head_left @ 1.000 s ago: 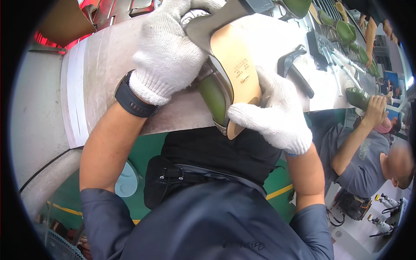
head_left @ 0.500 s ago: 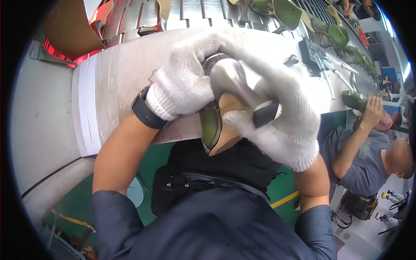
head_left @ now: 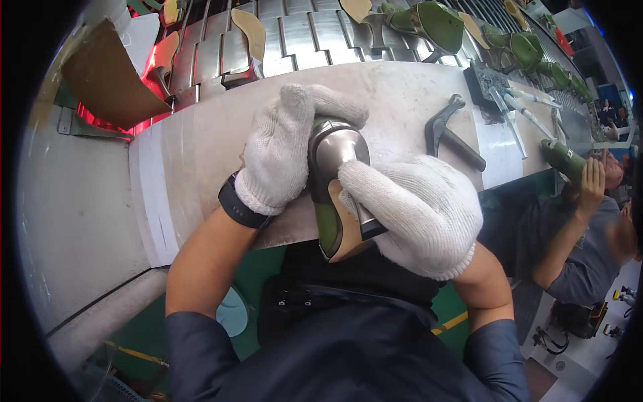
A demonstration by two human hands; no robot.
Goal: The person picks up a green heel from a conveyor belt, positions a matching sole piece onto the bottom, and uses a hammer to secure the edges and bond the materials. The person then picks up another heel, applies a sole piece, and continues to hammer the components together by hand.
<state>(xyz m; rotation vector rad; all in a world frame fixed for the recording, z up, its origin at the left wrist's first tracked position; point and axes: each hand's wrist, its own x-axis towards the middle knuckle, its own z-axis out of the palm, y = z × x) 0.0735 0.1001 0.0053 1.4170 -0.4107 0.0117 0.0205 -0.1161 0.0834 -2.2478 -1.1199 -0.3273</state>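
A high-heeled shoe [head_left: 347,231] with a tan sole, a silvery metallic heel and green material along its side lies sole-up at the front edge of the white bench. My left hand [head_left: 278,151], in a white knit glove, is closed around the heel end from the left, its fingers curving past the far end. From the right, my gloved right hand [head_left: 425,214] grips the slim heel, index finger pressed along it. The heel's dark tip shows below those fingers. The fingertips beneath the heel are partly hidden.
A hammer [head_left: 454,134] lies right of the shoe, near white tube-like tools [head_left: 522,110] and a dark tray [head_left: 483,90]. Beyond the bench, a slatted metal conveyor [head_left: 295,37] carries heeled shoes and green lasts. A co-worker's hand [head_left: 591,187] holds a green last [head_left: 562,161] at right.
My right hand has drawn back from over the shoe's far end to the slim heel, uncovering the hammer. My left hand still holds the shoe, and the view has shifted slightly.
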